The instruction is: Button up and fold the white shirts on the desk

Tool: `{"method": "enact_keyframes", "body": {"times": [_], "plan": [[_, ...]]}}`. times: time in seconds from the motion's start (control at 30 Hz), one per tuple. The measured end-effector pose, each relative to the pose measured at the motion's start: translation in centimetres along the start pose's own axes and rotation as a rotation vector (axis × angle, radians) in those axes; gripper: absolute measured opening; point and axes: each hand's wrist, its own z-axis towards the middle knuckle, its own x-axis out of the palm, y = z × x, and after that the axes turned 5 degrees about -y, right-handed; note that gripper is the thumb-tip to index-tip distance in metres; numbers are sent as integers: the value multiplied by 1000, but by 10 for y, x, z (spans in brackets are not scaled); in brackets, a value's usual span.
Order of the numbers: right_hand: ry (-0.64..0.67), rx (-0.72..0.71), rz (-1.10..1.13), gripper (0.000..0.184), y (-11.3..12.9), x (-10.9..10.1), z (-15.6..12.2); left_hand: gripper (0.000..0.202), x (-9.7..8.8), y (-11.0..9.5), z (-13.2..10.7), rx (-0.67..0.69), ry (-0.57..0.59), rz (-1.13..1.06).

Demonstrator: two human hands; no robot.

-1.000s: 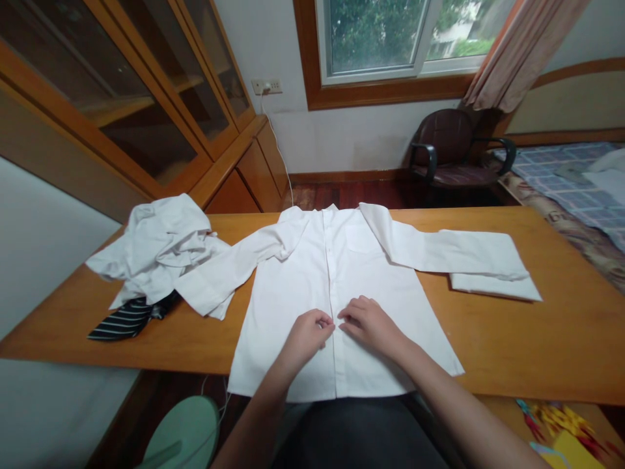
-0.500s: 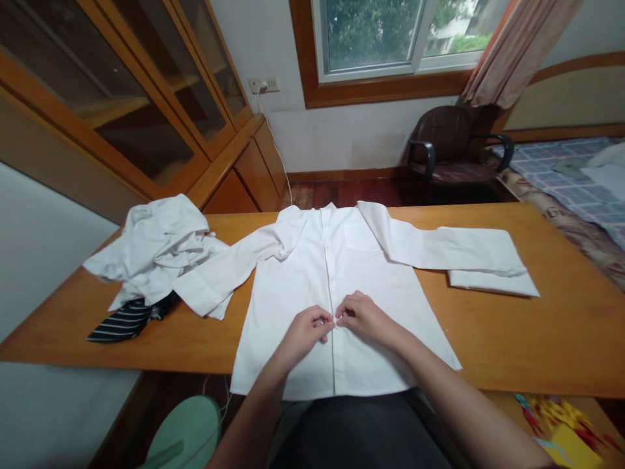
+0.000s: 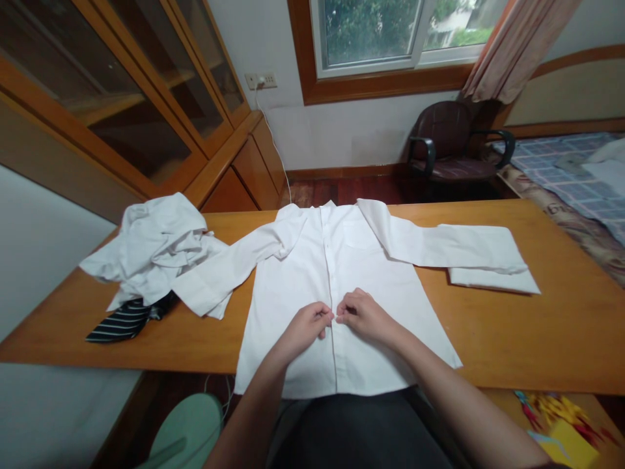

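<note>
A white long-sleeved shirt [image 3: 293,280] lies front up on the wooden table, its collar at the far edge and its hem toward me. Both sleeves are spread out sideways. At the button placket in the lower half, my left hand [image 3: 311,324] pinches the shirt's front edge between thumb and fingers. Just right of it, my right hand [image 3: 360,314] pinches the same placket, fingertips almost touching the left ones. The button itself, if one is between them, is too small to make out.
Crumpled white clothing [image 3: 161,241] and a black striped tie [image 3: 122,320] lie on the left of the table [image 3: 488,339]. A folded white cloth [image 3: 493,280] sits under the right sleeve. Beyond are a brown chair [image 3: 442,143] and a glass-door cabinet [image 3: 195,150]. A green stool [image 3: 190,426] stands below.
Both hands stay at the placket with only slight finger movement. The shirt's lower left hem has shifted a little to the right.
</note>
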Motion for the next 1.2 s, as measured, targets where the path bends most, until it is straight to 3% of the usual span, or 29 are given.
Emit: {"method": "enact_keyframes", "body": {"times": [0.3, 0.53, 0.77, 1.0, 1.2], "plan": [[-8, 185, 2, 3, 8, -4, 1, 25, 2, 7, -1, 110, -58, 16], [-15, 237, -59, 4, 13, -2, 1, 22, 6, 2, -2, 217, -128, 187], [-25, 173, -70, 6, 11, -1, -3, 17, 8, 1, -4, 263, -189, 319], [8, -60, -102, 2, 7, -3, -3, 17, 8, 1, -4, 226, -210, 302], [35, -69, -161, 5, 1, 0, 2, 18, 7, 1, -5, 236, -203, 313]]}}
